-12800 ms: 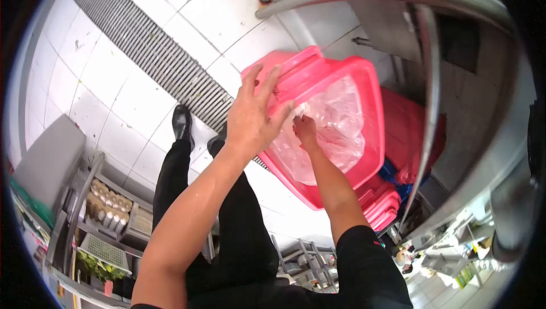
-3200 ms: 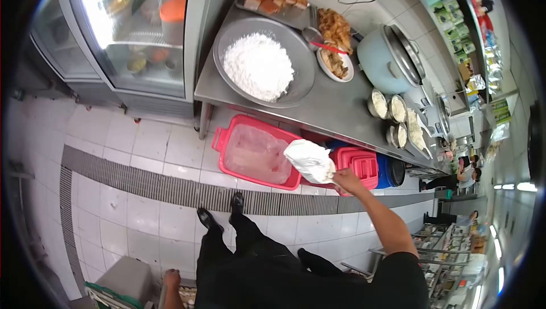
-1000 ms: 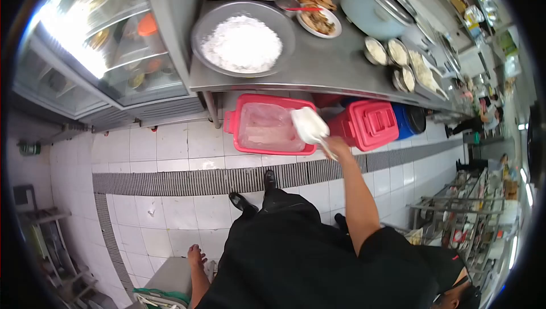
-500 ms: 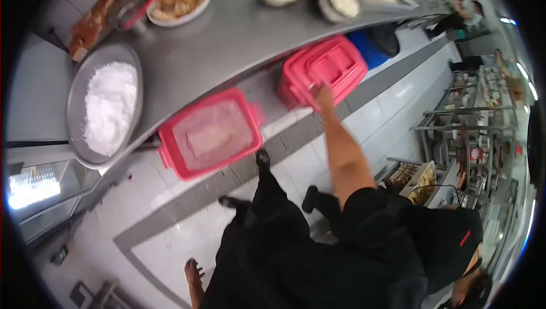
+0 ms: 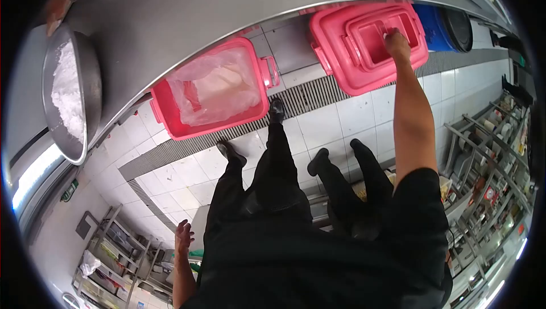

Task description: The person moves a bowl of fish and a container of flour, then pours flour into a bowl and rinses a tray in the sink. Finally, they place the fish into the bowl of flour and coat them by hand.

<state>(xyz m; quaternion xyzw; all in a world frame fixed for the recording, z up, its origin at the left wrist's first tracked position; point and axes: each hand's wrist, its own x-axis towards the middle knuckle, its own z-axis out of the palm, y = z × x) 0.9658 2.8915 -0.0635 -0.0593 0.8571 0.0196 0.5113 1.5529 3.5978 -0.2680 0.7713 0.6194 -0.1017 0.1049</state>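
My right hand (image 5: 396, 45) reaches down to a pink lid (image 5: 335, 25) on the bin at the right, fingers closed on the raised ridge in its recessed middle. The lid appears seated, its side handle showing at the left. Away from everything, my left hand (image 5: 183, 236) hangs low on the left with its fingers apart. Between the two hands, farther forward, an uncovered pink bin (image 5: 211, 130) holds a clear plastic bag (image 5: 219, 90) with something pale inside.
A steel counter (image 5: 199, 7) runs above the bins. On its left end sits a metal bowl (image 5: 91, 81) of white powder. A blue container (image 5: 435, 27) stands right of the lidded bin. Another person's legs (image 5: 335, 189) are close at my right. A floor grate (image 5: 307, 96) crosses below.
My right hand has moved from the near edge of the pink lid to its middle ridge. The view has tilted down, bringing the bins closer and the counter items mostly out of frame.
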